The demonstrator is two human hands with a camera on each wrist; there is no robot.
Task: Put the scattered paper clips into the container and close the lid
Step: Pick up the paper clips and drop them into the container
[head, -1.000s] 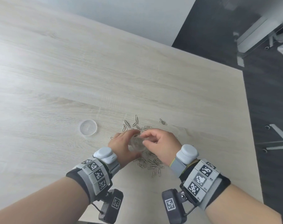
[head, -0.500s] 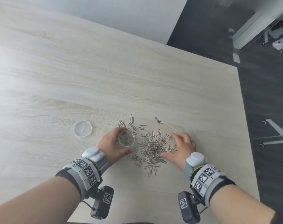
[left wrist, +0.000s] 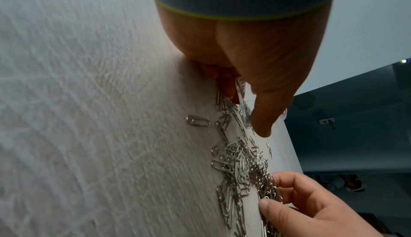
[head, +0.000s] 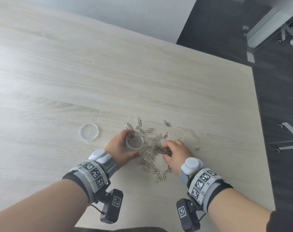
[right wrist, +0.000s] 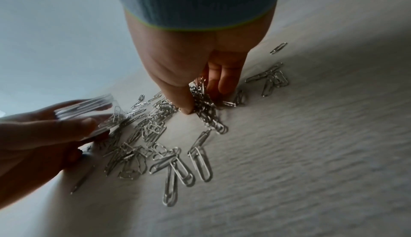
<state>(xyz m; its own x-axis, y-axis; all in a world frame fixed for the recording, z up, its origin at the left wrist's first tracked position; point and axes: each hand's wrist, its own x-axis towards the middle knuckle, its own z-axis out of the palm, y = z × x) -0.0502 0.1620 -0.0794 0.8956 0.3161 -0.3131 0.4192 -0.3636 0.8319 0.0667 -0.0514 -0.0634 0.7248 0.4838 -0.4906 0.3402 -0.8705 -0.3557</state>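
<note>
Gathering is the step in hand: your right hand (head: 175, 150) has its fingers and thumb curled around a bunch of paper clips (head: 166, 150), with loose ones scattered about it. Your left hand (head: 119, 151) grips the clear container (head: 134, 142), just beside that bunch. Next, I judge, lift the bunch over its open mouth. The lid (head: 89, 131) lies beyond your left hand.

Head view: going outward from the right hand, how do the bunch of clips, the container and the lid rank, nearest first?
From the right hand:
1. Bunch of clips, pinched in its fingers.
2. Container, to its left, held by the left hand.
3. Lid, farthest left, lying alone on the table.
</note>
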